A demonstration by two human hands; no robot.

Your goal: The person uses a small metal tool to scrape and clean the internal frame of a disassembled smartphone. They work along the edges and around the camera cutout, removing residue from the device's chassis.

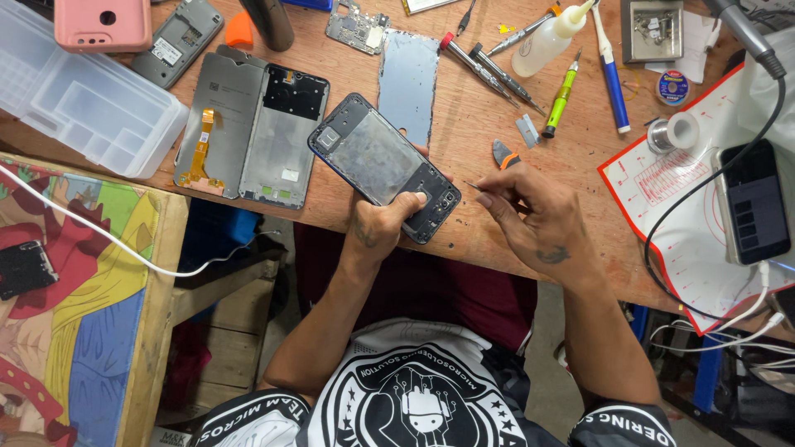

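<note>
Hands: left hand closed on the lower end of an opened phone body, thumb pressed flat on its dark inner face; right hand pinched shut, fingertips gripping a thin metal tool whose tip points left toward the phone. Phone body: slim rounded rectangle, blue-edged frame, matt grey interior plate, black camera section at the held end. Long axis diagonal, upper end toward the top left, lower end toward the right hand; it sits tilted above the tabletop, plain brown wood, worn. Position: between both hands, touching the left, just beside the right. Adjacent: grey display frame with orange flex cable to the left; pale blue back panel just above; translucent plastic compartment box far left.
</note>
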